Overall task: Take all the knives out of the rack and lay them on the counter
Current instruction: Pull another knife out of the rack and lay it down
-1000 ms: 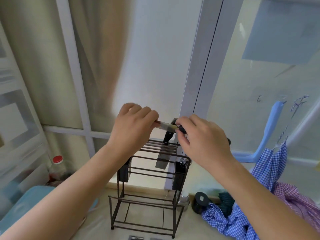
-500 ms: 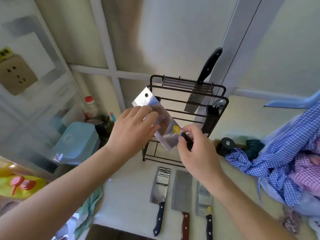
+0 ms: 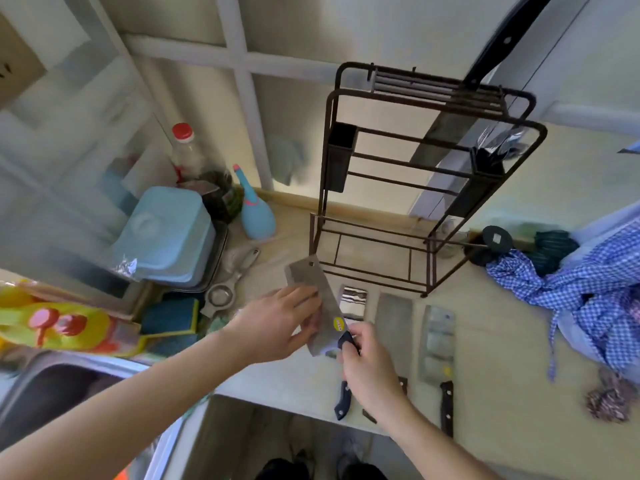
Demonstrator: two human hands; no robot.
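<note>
Nearest the counter's front edge, three cleavers lie side by side with handles toward the viewer: a dark-handled one, a broad grey one and a third to the right, its black handle overhanging the edge. Just left of them, both hands hold a fourth cleaver above the counter. The right hand is closed around its dark handle; the left hand pinches the flat blade between thumb and fingers. Its long axis runs from near right to far left, blade end away. A yellow sticker sits near the handle, its writing too blurred to read. Bare counter lies under and to the left of the blade. Farther back stands the dark wire rack, where one black-handled knife rests tilted in the top slots, handle pointing up and right. A blue checked cloth lies at right.
</note>
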